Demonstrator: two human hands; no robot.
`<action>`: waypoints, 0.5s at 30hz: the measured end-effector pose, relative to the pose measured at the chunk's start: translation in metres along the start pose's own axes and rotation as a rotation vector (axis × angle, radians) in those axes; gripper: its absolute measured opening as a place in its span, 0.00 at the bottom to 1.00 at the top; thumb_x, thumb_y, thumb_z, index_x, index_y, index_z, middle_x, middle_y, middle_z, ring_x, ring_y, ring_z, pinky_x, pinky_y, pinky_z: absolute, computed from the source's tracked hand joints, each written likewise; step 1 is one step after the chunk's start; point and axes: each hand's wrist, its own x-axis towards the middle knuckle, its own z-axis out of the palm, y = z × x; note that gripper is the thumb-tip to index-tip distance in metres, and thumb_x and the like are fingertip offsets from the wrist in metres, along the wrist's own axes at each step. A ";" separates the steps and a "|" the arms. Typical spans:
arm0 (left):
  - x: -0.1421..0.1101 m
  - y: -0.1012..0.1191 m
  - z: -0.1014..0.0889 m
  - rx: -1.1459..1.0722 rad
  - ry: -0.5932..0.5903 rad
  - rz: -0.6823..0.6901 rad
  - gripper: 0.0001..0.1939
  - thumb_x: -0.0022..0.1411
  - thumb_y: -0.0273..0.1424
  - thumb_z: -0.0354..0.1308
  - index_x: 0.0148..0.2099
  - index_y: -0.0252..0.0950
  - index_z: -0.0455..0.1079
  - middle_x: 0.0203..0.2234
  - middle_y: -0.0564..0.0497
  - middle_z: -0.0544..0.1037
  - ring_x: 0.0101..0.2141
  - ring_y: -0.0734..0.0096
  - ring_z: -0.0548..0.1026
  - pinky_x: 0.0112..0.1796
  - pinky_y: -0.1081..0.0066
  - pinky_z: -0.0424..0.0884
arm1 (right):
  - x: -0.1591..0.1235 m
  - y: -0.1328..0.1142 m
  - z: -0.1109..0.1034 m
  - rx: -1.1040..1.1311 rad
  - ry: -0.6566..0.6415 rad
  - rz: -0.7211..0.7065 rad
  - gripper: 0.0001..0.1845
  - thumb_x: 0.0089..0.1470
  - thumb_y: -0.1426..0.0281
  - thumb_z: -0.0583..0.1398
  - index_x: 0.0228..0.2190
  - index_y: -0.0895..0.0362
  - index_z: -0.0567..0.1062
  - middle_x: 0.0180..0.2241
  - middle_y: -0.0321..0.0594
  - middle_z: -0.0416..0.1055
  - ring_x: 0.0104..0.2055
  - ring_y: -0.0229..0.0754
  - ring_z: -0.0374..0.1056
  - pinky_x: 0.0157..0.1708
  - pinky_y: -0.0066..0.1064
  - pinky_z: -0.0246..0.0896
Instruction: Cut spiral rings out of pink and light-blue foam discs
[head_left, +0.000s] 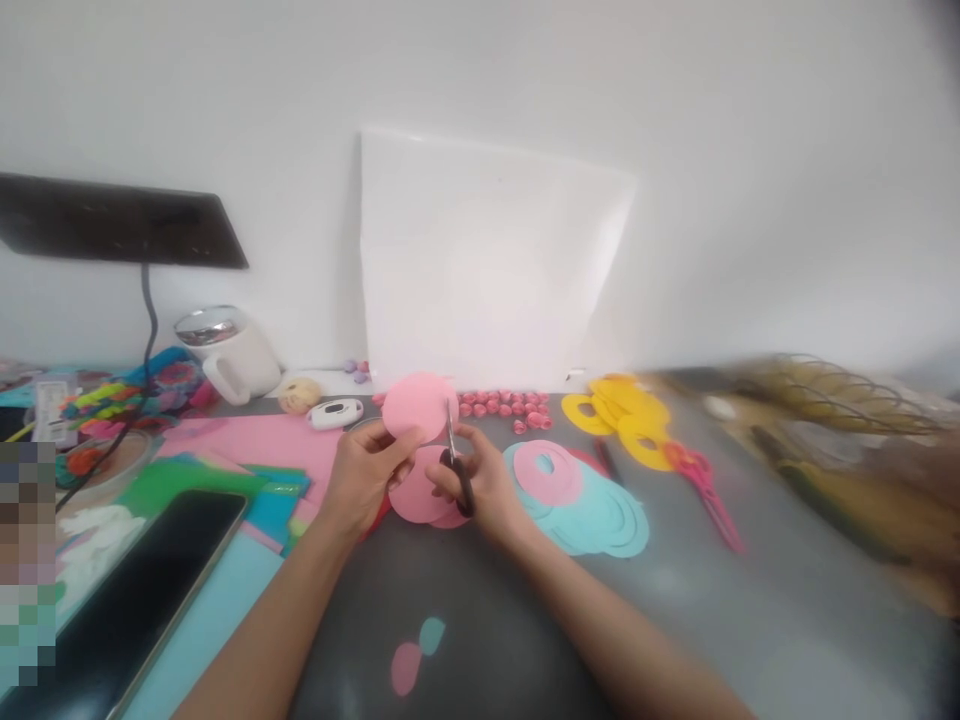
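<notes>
The left hand point(371, 470) is closed in a pinch, thumb over curled fingers, on the lower edge of a pink disc point(417, 405) held up above the table point(465, 640). The right hand point(476, 480) is partly closed around the handles of the black scissors point(457, 480); their blades point up at the disc's right side.

Just below the hands lie more pink discs point(420, 498), partly hidden by them. Beyond the hands are rows of small red-pink rolls point(502, 403), some of them behind the held disc. Near the right hand, a pink ring point(541, 473) lies on blue rings point(600, 515); farther right are yellow rings point(630, 410), with pink scissors point(705, 490) touching them.

Left of the left hand are a white key fob point(335, 413), a round beige ball point(298, 394) and a white mug point(238, 355), with pink paper point(255, 440) and green sheets point(176, 487) nearer. A phone point(142, 610) lies over light blue paper point(214, 625), beside the left forearm. Toward the near edge, between the forearms, lie two small scraps, one pink point(406, 668), one blue. A white sheet point(487, 270) stands against the wall point(735, 180) behind everything.
</notes>
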 end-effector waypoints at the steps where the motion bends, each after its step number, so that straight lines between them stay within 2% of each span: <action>1: 0.000 0.000 0.000 -0.008 0.006 -0.003 0.13 0.46 0.34 0.66 0.21 0.33 0.66 0.13 0.58 0.63 0.14 0.83 0.57 0.17 0.76 0.51 | 0.000 0.000 0.000 -0.005 0.000 0.005 0.32 0.38 0.65 0.68 0.45 0.56 0.63 0.19 0.29 0.69 0.22 0.38 0.66 0.24 0.28 0.60; 9: 0.001 0.000 -0.002 -0.009 0.017 -0.010 0.13 0.45 0.34 0.66 0.21 0.33 0.67 0.12 0.57 0.64 0.15 0.82 0.58 0.17 0.76 0.53 | 0.001 0.004 0.004 0.014 -0.034 -0.017 0.31 0.41 0.63 0.67 0.45 0.57 0.62 0.20 0.29 0.68 0.22 0.36 0.63 0.25 0.28 0.59; 15: 0.001 -0.003 -0.003 0.035 -0.029 -0.012 0.12 0.45 0.34 0.67 0.22 0.32 0.69 0.11 0.58 0.62 0.15 0.83 0.57 0.17 0.77 0.51 | 0.003 0.001 -0.001 0.079 -0.063 -0.110 0.32 0.37 0.65 0.69 0.43 0.54 0.61 0.23 0.27 0.65 0.24 0.34 0.60 0.26 0.27 0.56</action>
